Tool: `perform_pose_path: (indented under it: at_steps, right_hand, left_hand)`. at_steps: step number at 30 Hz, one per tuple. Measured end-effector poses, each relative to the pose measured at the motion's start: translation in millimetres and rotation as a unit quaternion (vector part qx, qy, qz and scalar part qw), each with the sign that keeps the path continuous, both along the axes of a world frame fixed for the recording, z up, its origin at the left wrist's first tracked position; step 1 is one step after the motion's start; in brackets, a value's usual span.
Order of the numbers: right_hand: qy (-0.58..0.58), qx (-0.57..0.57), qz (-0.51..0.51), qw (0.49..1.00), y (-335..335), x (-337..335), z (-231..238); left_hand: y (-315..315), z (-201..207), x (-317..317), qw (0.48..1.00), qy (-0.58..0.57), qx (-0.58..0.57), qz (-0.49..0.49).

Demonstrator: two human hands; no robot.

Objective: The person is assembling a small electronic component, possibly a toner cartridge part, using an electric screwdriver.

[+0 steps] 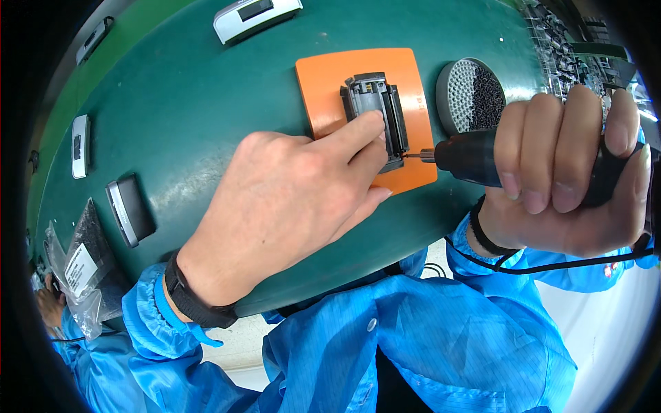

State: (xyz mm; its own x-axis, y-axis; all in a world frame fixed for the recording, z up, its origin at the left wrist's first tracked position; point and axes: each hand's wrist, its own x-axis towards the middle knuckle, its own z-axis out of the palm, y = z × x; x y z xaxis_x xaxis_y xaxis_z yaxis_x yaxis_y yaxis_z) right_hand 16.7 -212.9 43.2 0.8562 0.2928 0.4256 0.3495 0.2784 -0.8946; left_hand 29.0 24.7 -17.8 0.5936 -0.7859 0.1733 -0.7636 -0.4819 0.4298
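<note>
My left hand [289, 199] presses down on a small black plastic part [375, 110] lying on an orange mat [330, 82], the index finger across the part's near side. In my right hand [571, 172] I grip a black electric screwdriver [468, 157]. Its bit tip touches the right edge of the black part. Both wrists wear dark bands over blue sleeves.
A round grey dish of small black screws [475, 93] stands right of the mat. Grey-and-black devices [127, 210] [80, 146] [253, 15] lie on the green table [193, 103]. Plastic bags [79, 265] sit at the left edge. Another person's sleeve [65, 323] shows lower left.
</note>
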Motion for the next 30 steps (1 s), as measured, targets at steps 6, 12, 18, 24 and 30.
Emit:
perform_pose_path:
  at_steps: [6, 12, 18, 24, 30]
  right_hand:
    - [-0.047, -0.04, 0.066, 0.996, 0.4, 5.8, -9.0]
    - [-0.049, -0.061, 0.055, 0.995, 5.2, 2.3, -15.5]
    - [-0.043, -0.064, 0.043, 0.996, 13.6, -3.0, -19.8]
    - [-0.038, -0.064, 0.056, 0.996, 22.4, -1.4, -22.8]
    - [0.007, -0.12, 0.126, 0.985, 9.6, 7.4, -9.5]
  left_hand:
    - [0.8, 0.8, -0.9, 1.0, 0.001, -0.004, 0.001]
    - [0.5, -0.8, -0.3, 1.0, 0.003, -0.004, -0.003]
    - [0.2, -1.6, -1.1, 1.0, -0.001, -0.006, -0.001]
    - [1.1, -3.3, -0.3, 1.0, -0.021, -0.017, 0.004]
    - [1.1, -1.4, -0.1, 1.0, -0.003, -0.016, -0.002]
